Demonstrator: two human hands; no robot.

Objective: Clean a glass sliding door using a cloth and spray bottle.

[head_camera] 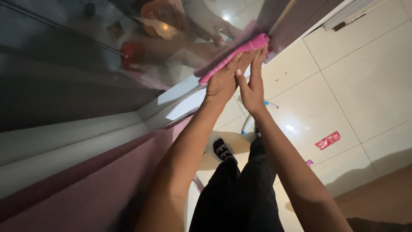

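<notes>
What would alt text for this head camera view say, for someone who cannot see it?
Two bare hands, the left hand and right hand, press a pink cloth against a reflective glass panel. Below are the person's black trousers, a black sock and a glossy white tiled floor with a small red wrapper.

1. You press a pink cloth (240, 53) to the glass; it looks soft, matt and finely ribbed, rolled into a thick strip.
2. The glass panel (86, 64) on your far left is smooth and glossy, mirroring lamps and shapes.
3. The floor tiles (365, 73) on your right are pale, glazed and shiny, with a light glare.
4. Your trousers (240, 193), near you, are black matt cloth.
5. The red wrapper (328, 140) on the tiles looks like glossy plastic film.
6. The wall (64, 189) at your near left looks matt pink, smooth.
</notes>
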